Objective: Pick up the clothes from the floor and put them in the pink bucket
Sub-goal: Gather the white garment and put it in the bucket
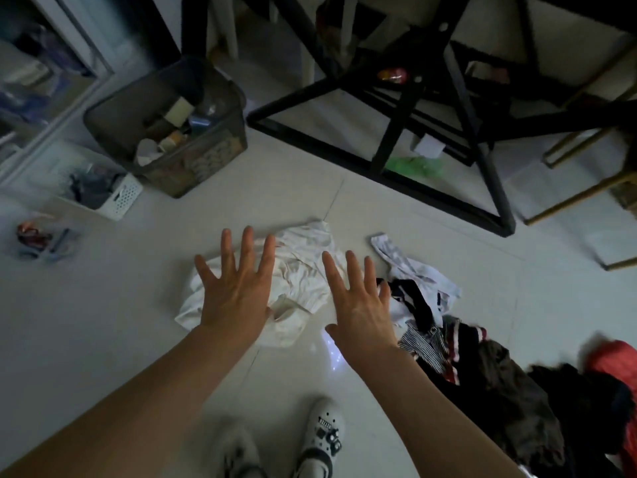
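Both forearms reach in from the bottom edge, with two white clogs (320, 439) on the floor (103, 322) between them. Left hand (238, 291) and right hand (358, 305) are spread flat, fingers splayed, palms down, holding nothing, above a crumpled white garment (303, 274); touching it or hovering, can't tell. White garment lies on the pale tiles straight ahead. Just right of it a white sock-like piece (386, 250) and a white-and-dark piece (424, 291); then a trail of clothes running to the lower right: striped fabric (431, 343), brown garment (506, 381), black clothes (579, 391), red item (617, 363) at the frame edge. Pink bucket not in view. Farther out: dark mesh bin (193, 170) with bottles at upper left, white perforated basket (120, 198) beside it, black metal frame legs (389, 139) at top, green scrap (413, 165) under them.
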